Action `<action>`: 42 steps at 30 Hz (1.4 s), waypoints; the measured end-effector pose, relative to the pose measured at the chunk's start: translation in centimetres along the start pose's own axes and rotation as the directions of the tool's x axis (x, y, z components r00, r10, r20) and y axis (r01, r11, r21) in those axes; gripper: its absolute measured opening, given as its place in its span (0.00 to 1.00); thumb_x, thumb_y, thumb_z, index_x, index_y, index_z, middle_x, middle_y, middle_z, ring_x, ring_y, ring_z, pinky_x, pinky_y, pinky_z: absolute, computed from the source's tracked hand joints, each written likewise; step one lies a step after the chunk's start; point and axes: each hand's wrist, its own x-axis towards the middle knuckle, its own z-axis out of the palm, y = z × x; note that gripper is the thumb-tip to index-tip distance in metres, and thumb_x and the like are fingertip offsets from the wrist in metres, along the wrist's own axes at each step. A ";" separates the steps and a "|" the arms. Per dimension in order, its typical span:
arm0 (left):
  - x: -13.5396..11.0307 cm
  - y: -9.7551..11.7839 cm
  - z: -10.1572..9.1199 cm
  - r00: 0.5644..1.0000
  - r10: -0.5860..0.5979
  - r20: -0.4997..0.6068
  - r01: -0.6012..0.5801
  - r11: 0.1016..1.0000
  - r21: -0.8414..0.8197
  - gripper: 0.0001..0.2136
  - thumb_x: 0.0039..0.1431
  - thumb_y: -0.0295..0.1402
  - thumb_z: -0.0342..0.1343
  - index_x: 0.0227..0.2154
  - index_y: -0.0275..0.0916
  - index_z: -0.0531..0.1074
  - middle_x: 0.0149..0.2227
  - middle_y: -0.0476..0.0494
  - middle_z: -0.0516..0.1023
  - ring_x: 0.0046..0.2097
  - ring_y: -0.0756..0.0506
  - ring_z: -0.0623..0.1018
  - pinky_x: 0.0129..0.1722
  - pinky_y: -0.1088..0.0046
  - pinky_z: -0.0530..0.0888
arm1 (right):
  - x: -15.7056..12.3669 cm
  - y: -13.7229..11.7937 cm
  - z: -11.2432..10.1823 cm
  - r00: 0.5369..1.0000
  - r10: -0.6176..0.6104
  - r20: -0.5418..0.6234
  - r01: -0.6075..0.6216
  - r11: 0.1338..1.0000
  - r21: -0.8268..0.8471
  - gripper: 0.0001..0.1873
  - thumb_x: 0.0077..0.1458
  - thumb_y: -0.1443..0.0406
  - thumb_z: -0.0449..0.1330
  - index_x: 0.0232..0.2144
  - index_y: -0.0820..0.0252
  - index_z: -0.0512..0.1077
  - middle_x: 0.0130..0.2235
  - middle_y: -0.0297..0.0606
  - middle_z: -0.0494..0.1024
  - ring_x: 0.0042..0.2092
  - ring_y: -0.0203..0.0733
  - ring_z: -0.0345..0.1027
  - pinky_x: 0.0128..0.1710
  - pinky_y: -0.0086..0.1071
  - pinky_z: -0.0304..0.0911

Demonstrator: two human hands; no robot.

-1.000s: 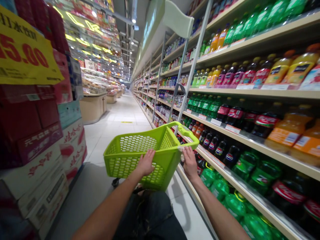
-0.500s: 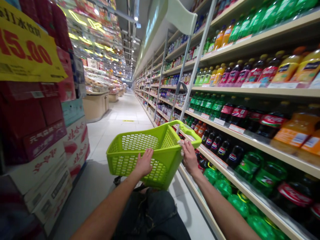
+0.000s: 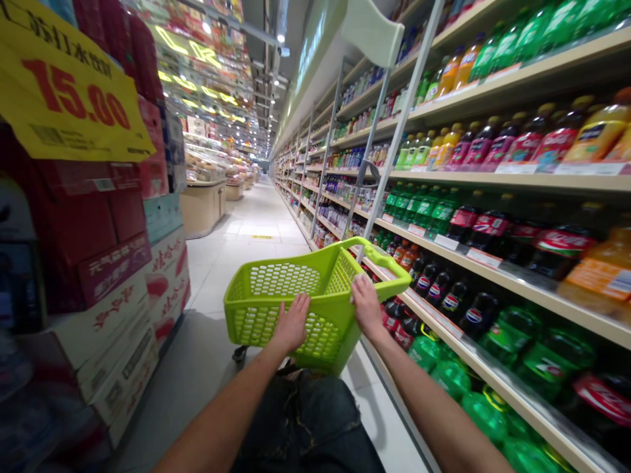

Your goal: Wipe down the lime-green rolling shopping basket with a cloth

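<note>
A lime-green plastic rolling shopping basket (image 3: 340, 322) with perforated sides stands in front of my knees. It has a looped handle at the right and a dark caster below. My left hand (image 3: 293, 323) lies against its near side, fingers stretched out and fingertips at the rim. At the basket's right end, my right hand (image 3: 365, 305) is closed over the rim just below the handle. Whether a small pale scrap is still under its fingers I cannot make out. The basket's inside shows only in part, and no goods are visible there.
Close on the right runs a long drink shelf (image 3: 458, 246) with cola, soda and juice bottles. Stacked drink cartons (image 3: 111, 315) under a yellow price sign (image 3: 79, 85) stand at the left. A tiled aisle (image 3: 256, 230) leads away past a wooden display counter (image 3: 204, 207).
The whole view has shifted, so everything sits slightly farther right. A crumpled whitish piece at my right hand's fingers no longer shows clearly. Both hands stay at the basket.
</note>
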 end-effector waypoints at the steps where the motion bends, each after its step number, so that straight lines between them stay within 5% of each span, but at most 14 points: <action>1: 0.0 -0.2 0.0 1.000 0.008 0.002 -0.008 1.000 0.003 0.36 0.43 0.25 0.44 0.59 0.36 0.42 0.63 0.45 0.40 0.63 0.43 0.42 0.58 0.50 0.46 | -0.1 -1.0 0.9 0.996 -0.072 0.048 0.071 0.997 0.022 0.22 0.52 0.76 0.47 0.48 0.61 0.67 0.53 0.44 0.67 0.60 0.45 0.47 0.56 0.49 0.52; 5: -0.3 -1.5 0.2 0.998 -0.053 -0.022 0.053 0.998 0.013 0.35 0.44 0.24 0.44 0.59 0.36 0.44 0.63 0.43 0.43 0.63 0.43 0.44 0.57 0.49 0.46 | -0.4 -2.1 2.1 0.966 -0.199 0.166 0.191 0.979 0.065 0.22 0.52 0.77 0.47 0.48 0.62 0.66 0.52 0.43 0.68 0.59 0.45 0.49 0.56 0.47 0.53; 10: -1.0 -2.6 0.6 0.994 -0.103 -0.033 0.104 0.994 0.025 0.35 0.43 0.23 0.43 0.59 0.34 0.44 0.63 0.44 0.41 0.63 0.44 0.43 0.58 0.50 0.46 | 0.8 1.0 0.3 0.996 0.051 0.075 -0.048 0.998 -0.040 0.22 0.52 0.77 0.47 0.48 0.62 0.66 0.54 0.46 0.65 0.60 0.48 0.46 0.56 0.51 0.49; 16: -1.4 -3.3 0.8 0.994 -0.102 -0.049 0.104 0.994 0.045 0.34 0.45 0.25 0.43 0.59 0.34 0.45 0.63 0.44 0.42 0.63 0.44 0.43 0.58 0.50 0.45 | 0.8 -3.9 3.4 0.951 -0.206 0.230 0.202 0.979 0.040 0.20 0.52 0.76 0.49 0.46 0.64 0.68 0.51 0.45 0.69 0.58 0.47 0.52 0.55 0.45 0.53; 22: -2.1 -4.9 1.2 0.981 -0.182 -0.074 0.187 0.979 0.083 0.35 0.45 0.25 0.44 0.59 0.32 0.43 0.63 0.43 0.40 0.63 0.43 0.43 0.57 0.49 0.46 | 1.6 -2.7 2.4 0.970 -0.018 0.243 0.061 0.983 -0.170 0.20 0.52 0.76 0.48 0.47 0.66 0.67 0.52 0.50 0.66 0.57 0.50 0.52 0.53 0.47 0.53; 29: -2.5 -5.8 0.9 0.979 -0.180 -0.092 0.189 0.978 0.091 0.32 0.47 0.26 0.44 0.59 0.32 0.46 0.62 0.42 0.44 0.63 0.42 0.45 0.57 0.49 0.47 | 0.6 -9.2 6.6 0.939 -0.237 0.250 0.241 0.970 0.016 0.20 0.52 0.75 0.50 0.48 0.66 0.67 0.52 0.45 0.67 0.57 0.47 0.53 0.54 0.42 0.54; 33: -3.1 -7.4 0.6 0.946 -0.306 -0.108 0.315 0.947 0.070 0.33 0.46 0.26 0.44 0.58 0.31 0.47 0.62 0.41 0.45 0.62 0.41 0.47 0.57 0.48 0.49 | 0.7 -6.9 5.8 0.967 -0.140 0.215 0.150 0.988 -0.032 0.21 0.52 0.75 0.48 0.49 0.64 0.65 0.52 0.47 0.67 0.58 0.48 0.52 0.54 0.45 0.53; 36: -3.5 -7.6 0.7 0.949 -0.297 -0.104 0.303 0.951 0.052 0.34 0.44 0.26 0.45 0.58 0.32 0.47 0.62 0.41 0.44 0.62 0.41 0.46 0.56 0.48 0.50 | 0.5 -6.1 5.6 0.986 -0.054 0.161 0.062 0.997 -0.045 0.22 0.52 0.76 0.47 0.50 0.65 0.65 0.52 0.49 0.66 0.59 0.48 0.49 0.54 0.47 0.52; 42: -4.3 -9.2 0.4 0.960 -0.258 -0.107 0.264 0.963 0.050 0.31 0.47 0.26 0.45 0.58 0.34 0.50 0.62 0.40 0.48 0.62 0.42 0.47 0.58 0.51 0.47 | 0.3 -14.7 9.8 0.957 -0.265 0.116 0.241 0.952 0.189 0.20 0.53 0.75 0.49 0.48 0.66 0.66 0.53 0.45 0.67 0.60 0.46 0.46 0.55 0.44 0.54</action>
